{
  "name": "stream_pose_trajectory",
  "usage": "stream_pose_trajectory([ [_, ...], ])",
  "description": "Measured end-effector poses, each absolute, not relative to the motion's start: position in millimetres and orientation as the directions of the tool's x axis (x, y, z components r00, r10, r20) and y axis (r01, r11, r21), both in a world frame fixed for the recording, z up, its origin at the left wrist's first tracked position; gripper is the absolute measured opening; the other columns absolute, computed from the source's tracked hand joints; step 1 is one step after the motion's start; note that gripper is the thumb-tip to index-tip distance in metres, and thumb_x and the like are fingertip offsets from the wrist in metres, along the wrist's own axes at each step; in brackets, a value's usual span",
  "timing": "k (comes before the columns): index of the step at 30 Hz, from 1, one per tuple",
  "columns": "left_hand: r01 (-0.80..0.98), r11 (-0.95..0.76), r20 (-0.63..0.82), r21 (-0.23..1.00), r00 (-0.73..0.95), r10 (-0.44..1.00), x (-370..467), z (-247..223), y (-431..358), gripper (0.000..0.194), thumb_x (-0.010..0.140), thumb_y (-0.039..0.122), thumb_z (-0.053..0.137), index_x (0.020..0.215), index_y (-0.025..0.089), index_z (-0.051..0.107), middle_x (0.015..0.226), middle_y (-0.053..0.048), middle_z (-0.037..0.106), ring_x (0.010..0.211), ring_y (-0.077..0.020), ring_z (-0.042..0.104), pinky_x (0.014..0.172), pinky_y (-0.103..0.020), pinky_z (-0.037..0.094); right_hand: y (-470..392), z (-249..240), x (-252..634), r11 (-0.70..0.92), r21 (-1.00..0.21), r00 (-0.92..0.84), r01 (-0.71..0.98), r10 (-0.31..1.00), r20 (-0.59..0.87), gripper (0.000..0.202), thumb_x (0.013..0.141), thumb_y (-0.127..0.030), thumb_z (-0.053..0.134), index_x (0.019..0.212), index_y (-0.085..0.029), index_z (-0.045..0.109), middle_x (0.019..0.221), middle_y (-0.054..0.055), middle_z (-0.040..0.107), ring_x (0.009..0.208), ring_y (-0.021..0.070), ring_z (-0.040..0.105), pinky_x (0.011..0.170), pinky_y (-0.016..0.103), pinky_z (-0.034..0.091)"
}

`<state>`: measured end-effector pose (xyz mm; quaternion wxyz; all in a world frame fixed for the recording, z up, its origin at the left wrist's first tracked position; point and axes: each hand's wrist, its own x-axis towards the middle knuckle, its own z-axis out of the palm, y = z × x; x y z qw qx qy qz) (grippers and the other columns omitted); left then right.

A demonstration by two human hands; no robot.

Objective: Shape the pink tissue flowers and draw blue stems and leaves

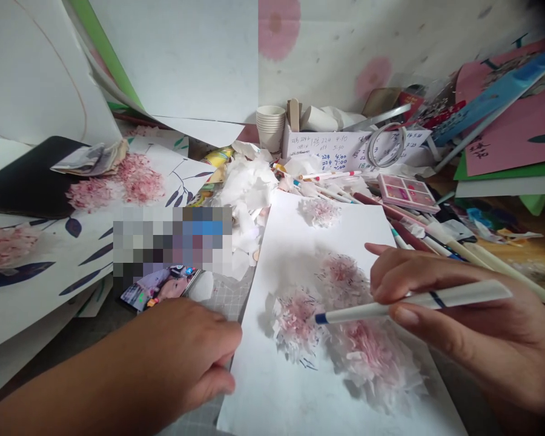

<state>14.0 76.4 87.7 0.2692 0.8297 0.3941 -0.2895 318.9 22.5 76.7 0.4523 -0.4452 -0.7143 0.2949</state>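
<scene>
My right hand pinches a white pen between thumb and fingers. The pen's dark blue end points left, over the edge of a pink-and-white paper flower. This flower lies on a white sheet, with another ruffled flower below the pen and one above it. A smaller, paler flower sits near the sheet's far edge. Short dark strokes mark the paper around some flowers. My left hand rests with curled fingers at the sheet's left edge; nothing shows in it.
A lit phone lies beyond my left hand, partly blurred out. Crumpled white tissue, stacked paper cups, a handwritten-on box and a pink palette stand behind. Several brushes and pens lie at the right.
</scene>
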Motion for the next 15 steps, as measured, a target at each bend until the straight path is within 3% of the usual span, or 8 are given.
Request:
stream_pose_trajectory([
  [3, 0.803, -0.55, -0.688, 0.232, 0.535, 0.491, 15.4, 88.5, 78.7, 0.01, 0.089, 0.025, 0.066, 0.08, 0.022, 0.062, 0.091, 0.0, 0.076, 0.09, -0.0283, 0.069, 0.076, -0.035, 0.031, 23.3, 75.0, 320.0, 0.417, -0.843, -0.114, 0.339, 0.908, 0.403, 0.006, 0.097, -0.029, 0.07, 0.094, -0.032, 0.074, 0.077, -0.004, 0.07, 0.073, 0.0196, 0.071, 0.113, 0.044, 0.049],
  [7, 0.808, -0.548, -0.701, 0.217, 0.52, 0.488, 18.2, 88.9, 80.8, 0.01, 0.091, 0.026, 0.066, 0.082, 0.022, 0.062, 0.095, -0.001, 0.076, 0.093, -0.0289, 0.068, 0.076, -0.035, 0.031, 23.3, 73.8, 319.1, 0.42, -0.823, -0.129, 0.382, 0.906, 0.403, 0.009, 0.091, -0.025, 0.076, 0.093, -0.033, 0.074, 0.081, -0.004, 0.074, 0.079, 0.0194, 0.072, 0.101, 0.038, 0.056],
  [12, 0.8, -0.552, -0.683, 0.236, 0.54, 0.492, 13.8, 85.3, 78.0, 0.01, 0.089, 0.023, 0.066, 0.08, 0.022, 0.062, 0.092, 0.0, 0.075, 0.088, -0.0265, 0.067, 0.074, -0.034, 0.029, 22.4, 72.3, 319.5, 0.44, -0.824, -0.067, 0.356, 0.892, 0.447, 0.007, 0.097, -0.027, 0.07, 0.093, -0.032, 0.073, 0.079, -0.004, 0.071, 0.078, 0.0192, 0.071, 0.113, 0.042, 0.048],
  [15, 0.783, -0.552, -0.58, 0.288, 0.601, 0.55, 10.1, 83.1, 76.4, 0.011, 0.088, 0.029, 0.068, 0.08, 0.024, 0.062, 0.079, 0.002, 0.07, 0.084, -0.0236, 0.063, 0.073, -0.032, 0.03, 24.2, 74.2, 317.7, 0.449, -0.804, -0.07, 0.39, 0.885, 0.46, 0.009, 0.093, -0.024, 0.075, 0.096, -0.033, 0.075, 0.085, -0.002, 0.076, 0.084, 0.0209, 0.073, 0.102, 0.039, 0.057],
])
